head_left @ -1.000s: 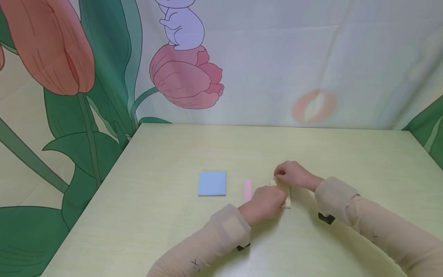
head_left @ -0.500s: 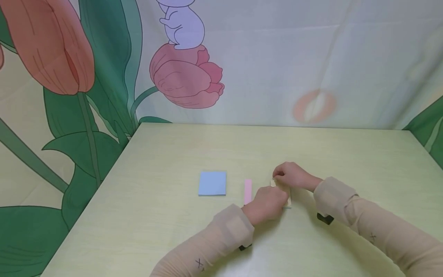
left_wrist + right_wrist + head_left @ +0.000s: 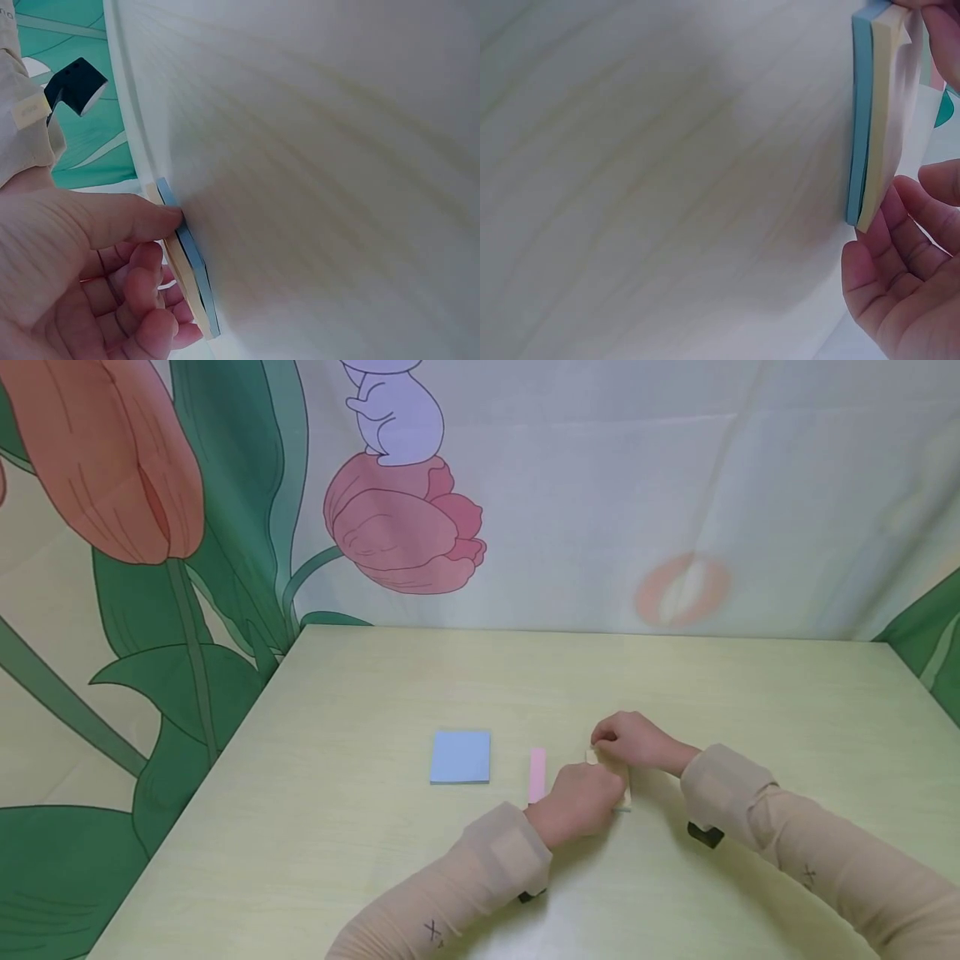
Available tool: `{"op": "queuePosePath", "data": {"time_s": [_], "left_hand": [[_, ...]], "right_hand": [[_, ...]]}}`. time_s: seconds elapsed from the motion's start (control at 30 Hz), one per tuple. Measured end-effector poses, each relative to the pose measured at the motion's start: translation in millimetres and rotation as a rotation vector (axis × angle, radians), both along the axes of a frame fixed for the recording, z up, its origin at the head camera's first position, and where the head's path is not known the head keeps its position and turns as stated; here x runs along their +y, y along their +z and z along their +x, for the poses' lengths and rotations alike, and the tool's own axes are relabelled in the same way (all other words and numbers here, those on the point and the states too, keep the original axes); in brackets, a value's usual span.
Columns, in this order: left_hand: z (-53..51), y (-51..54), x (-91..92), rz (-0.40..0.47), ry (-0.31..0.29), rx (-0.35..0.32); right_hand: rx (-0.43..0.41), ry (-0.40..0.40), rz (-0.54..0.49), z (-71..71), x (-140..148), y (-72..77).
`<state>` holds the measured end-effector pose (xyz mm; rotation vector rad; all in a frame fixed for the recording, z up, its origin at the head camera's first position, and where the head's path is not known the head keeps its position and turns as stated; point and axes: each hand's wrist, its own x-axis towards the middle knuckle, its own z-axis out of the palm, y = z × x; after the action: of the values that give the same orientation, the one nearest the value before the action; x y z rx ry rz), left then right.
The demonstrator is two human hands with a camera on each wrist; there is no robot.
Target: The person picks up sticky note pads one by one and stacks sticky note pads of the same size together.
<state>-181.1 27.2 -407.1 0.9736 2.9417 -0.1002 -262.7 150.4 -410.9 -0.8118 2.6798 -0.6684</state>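
Observation:
A cream-yellow sticky note pad [image 3: 881, 112] lies on a blue sticky note pad [image 3: 861, 120], right of the table's middle. My left hand [image 3: 577, 797] holds this stack at its near side. In the left wrist view the thumb presses the blue edge [image 3: 196, 262], with the other fingers curled by the yellow side [image 3: 184, 274]. At the stack's far end my right hand [image 3: 637, 742] has thumb and fingertips drawn together at the yellow pad's corner. The right wrist view has those fingers [image 3: 885, 225] curled at the corner. Most of the pad's top is hidden by the hands.
Left of the hands, a narrow pink strip [image 3: 537, 772] lies partly behind my left hand. Farther left is a square blue pad [image 3: 460, 757]. The pale table [image 3: 360, 718] ends at a flower-printed cloth [image 3: 555, 502].
My left hand and forearm have shifted slightly to the right. The right hand has moved a little left at the corner. Over the last half second both stay nearly still.

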Motion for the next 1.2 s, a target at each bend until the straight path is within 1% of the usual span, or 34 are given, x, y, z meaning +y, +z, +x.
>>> {"op": "queuePosePath", "data": {"time_s": [0.2, 0.53, 0.67, 0.77, 0.9, 0.97, 1.13, 1.2], "left_hand": [[1.1, -2.4, 1.5, -0.02, -0.013, 0.054], [2.3, -1.7, 1.9, -0.038, -0.013, 0.109], [2.5, -1.8, 2.1, -0.043, -0.007, 0.109], [2.5, -1.6, 2.1, -0.044, 0.002, 0.086], [2.7, -0.5, 1.3, -0.041, 0.025, 0.022], [2.8, 0.8, -0.2, -0.036, 0.031, 0.002], [3.4, 8.2, -8.7, 0.014, 0.026, -0.029], [3.2, 11.9, -13.4, 0.046, 0.038, -0.061]], "right_hand": [[-0.005, -0.007, 0.002, 1.0, 0.5, 0.5], [0.018, -0.018, -0.014, 0.4, 1.7, -2.2], [0.018, -0.019, -0.012, 0.4, 2.3, -2.2], [0.015, -0.019, -0.013, 0.1, 2.5, -2.1], [0.004, -0.038, -0.011, 0.4, 3.8, -1.8], [0.006, -0.051, -0.008, 1.1, 5.1, -0.7], [-0.004, -0.084, -0.012, 4.0, 10.1, 5.0], [-0.005, -0.095, -0.023, 5.7, 12.6, 7.9]]}}
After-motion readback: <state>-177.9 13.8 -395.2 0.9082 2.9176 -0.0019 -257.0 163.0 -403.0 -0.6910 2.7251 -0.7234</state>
